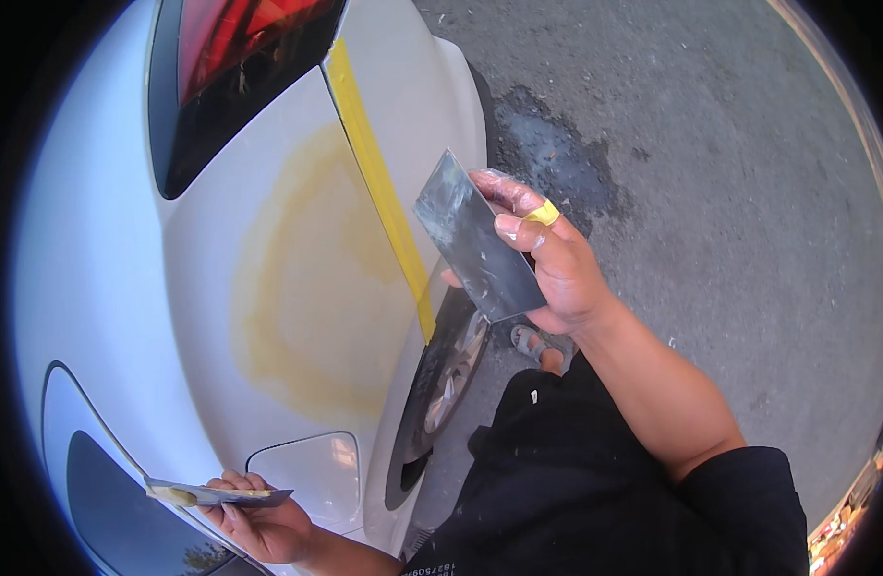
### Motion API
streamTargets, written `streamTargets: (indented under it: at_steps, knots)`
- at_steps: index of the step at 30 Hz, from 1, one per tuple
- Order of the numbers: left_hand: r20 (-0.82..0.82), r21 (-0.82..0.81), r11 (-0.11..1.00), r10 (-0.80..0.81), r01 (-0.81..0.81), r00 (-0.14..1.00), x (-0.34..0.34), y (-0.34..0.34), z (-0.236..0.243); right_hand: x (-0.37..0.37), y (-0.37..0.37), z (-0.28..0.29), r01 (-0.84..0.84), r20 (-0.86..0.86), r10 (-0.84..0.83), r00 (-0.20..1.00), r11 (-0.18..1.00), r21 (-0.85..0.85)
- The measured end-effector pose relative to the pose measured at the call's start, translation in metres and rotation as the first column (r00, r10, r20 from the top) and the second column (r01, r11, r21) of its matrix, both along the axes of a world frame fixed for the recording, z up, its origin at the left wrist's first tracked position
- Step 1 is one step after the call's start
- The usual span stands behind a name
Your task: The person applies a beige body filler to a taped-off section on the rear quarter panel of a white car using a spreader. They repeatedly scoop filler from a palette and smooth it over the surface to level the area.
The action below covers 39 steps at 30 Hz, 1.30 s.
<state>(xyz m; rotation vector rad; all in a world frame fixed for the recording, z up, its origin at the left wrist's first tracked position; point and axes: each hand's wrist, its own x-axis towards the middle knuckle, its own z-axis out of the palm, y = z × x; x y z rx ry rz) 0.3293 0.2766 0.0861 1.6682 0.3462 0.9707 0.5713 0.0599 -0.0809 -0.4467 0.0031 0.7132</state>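
My right hand (547,254) grips a flat, dark grey rectangular spreader blade (475,240), held up before the car body. A yellow strip wraps one finger, and white residue marks the fingers. At the lower left, my left hand (268,528) holds a thin flat plate (220,494) with a pale yellowish paste on it. Behind the hands, the white car panel (201,269) bears a broad yellowish filler patch (297,269). A yellow tape strip (364,154) runs along the panel seam at its right; its lower part passes near the blade.
The red tail light (225,43) is at the top, the fuel flap (307,475) at the bottom, a side window (115,499) lower left. The wheel (446,374) shows below the panel. Grey pavement (710,192) with a damp patch (556,154) lies right, my sandalled foot (528,341) on it.
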Motion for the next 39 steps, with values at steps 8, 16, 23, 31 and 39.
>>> streamTargets:
  at_steps: [8, 16, 23, 31, 39]
  knots:
    - [-0.031, 0.077, 0.98, -0.182, 0.184, 0.983, -0.013, 0.037, 0.001, 0.028, 0.037, 0.013, 0.087, 0.076, -0.09, 0.993, 0.995, 0.043]
    - [0.018, -0.022, 0.991, -0.134, 0.135, 0.991, -0.017, 0.038, -0.001, 0.045, 0.053, 0.01, 0.125, 0.181, -0.137, 0.974, 0.989, 0.076]
    - [0.017, -0.038, 0.975, -0.219, 0.219, 0.976, -0.019, 0.043, -0.001, 0.057, 0.063, 0.013, 0.14, 0.22, -0.154, 0.963, 0.987, 0.076]
    - [0.009, -0.03, 0.979, -0.203, 0.204, 0.979, -0.018, 0.044, -0.003, 0.064, 0.067, 0.011, 0.146, 0.251, -0.155, 0.956, 0.988, 0.055]
    - [0.001, -0.03, 0.981, -0.193, 0.193, 0.981, -0.016, 0.041, -0.002, 0.068, 0.069, 0.013, 0.13, 0.247, -0.134, 0.96, 0.991, 0.035]
